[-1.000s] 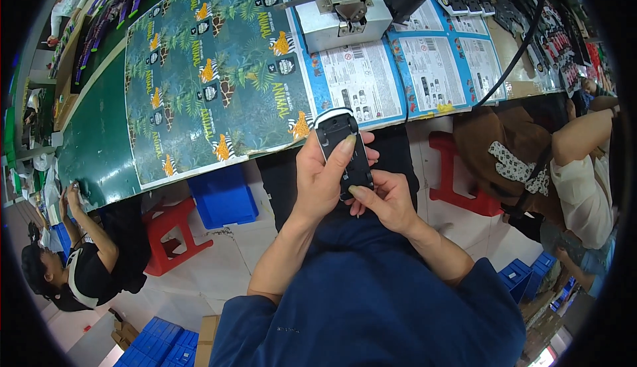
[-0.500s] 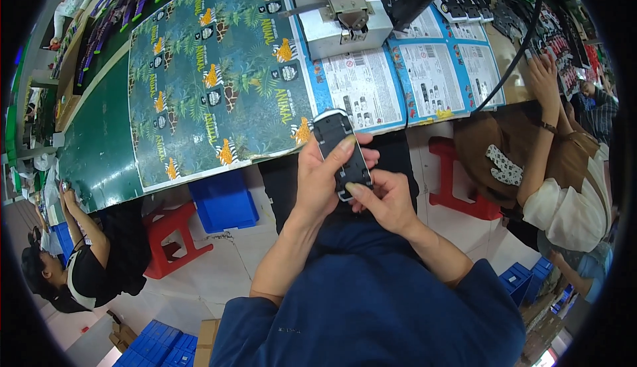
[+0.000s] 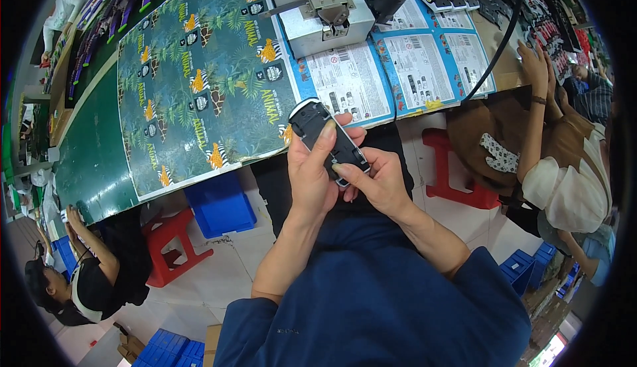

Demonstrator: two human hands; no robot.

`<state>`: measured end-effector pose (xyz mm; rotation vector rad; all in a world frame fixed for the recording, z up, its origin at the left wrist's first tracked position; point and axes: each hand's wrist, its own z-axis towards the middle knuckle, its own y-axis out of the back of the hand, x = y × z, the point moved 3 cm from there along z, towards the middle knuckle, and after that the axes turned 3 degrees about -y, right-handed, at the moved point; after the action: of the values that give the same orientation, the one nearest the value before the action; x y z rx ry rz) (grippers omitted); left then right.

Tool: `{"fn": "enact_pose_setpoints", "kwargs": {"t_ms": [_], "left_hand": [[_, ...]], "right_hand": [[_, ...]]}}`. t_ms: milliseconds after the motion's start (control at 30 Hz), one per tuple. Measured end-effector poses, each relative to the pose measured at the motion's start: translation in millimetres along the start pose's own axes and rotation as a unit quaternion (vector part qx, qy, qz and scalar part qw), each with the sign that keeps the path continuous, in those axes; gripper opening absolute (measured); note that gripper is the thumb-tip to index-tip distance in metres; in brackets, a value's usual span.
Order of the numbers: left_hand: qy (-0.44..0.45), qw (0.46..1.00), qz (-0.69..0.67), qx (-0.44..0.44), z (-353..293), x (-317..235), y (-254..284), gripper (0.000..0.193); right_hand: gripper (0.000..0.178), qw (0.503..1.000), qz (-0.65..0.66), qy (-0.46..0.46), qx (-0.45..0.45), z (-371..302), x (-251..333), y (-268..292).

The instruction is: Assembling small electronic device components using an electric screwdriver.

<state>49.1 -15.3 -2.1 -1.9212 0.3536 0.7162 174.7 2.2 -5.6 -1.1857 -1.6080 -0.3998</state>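
Note:
Both my hands hold a toy car (image 3: 310,121) just off the front edge of the bench, its black underside turned up and a white rim showing at the far end. My left hand (image 3: 309,176) wraps round its left side, the thumb pressed flat on the underside and fingertips showing beyond the right edge. The near end is gripped by my right hand (image 3: 386,182), with the thumb on the black base and the other fingers curled beneath. No wheels show on the car. What the hidden fingers touch underneath cannot be seen.
A metal machine (image 3: 332,27) stands on the bench (image 3: 89,161) ahead, with a black cable (image 3: 509,42) to its right. Animal-print sheets (image 3: 199,95) and printed cards (image 3: 418,68) cover the top. Co-workers sit on both sides; red stools (image 3: 178,247) and a blue bin (image 3: 221,204) are below.
The toy car has tilted, its far end swinging to the left. Both hands keep hold of it, and the whole view has shifted slightly.

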Motion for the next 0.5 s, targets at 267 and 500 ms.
{"fn": "enact_pose_setpoints", "kwargs": {"t_ms": [267, 500], "left_hand": [[-0.062, 0.995, -0.048, -0.061, -1, 3, -4, 0.025], [-0.093, 0.993, -0.041, -0.058, -1, -2, -9, 0.026]], "right_hand": [[0.066, 0.898, -0.306, 0.288, -0.128, -3, 34, -9], [0.057, 0.838, -0.395, 0.351, -0.138, 0, 44, -9]]}}
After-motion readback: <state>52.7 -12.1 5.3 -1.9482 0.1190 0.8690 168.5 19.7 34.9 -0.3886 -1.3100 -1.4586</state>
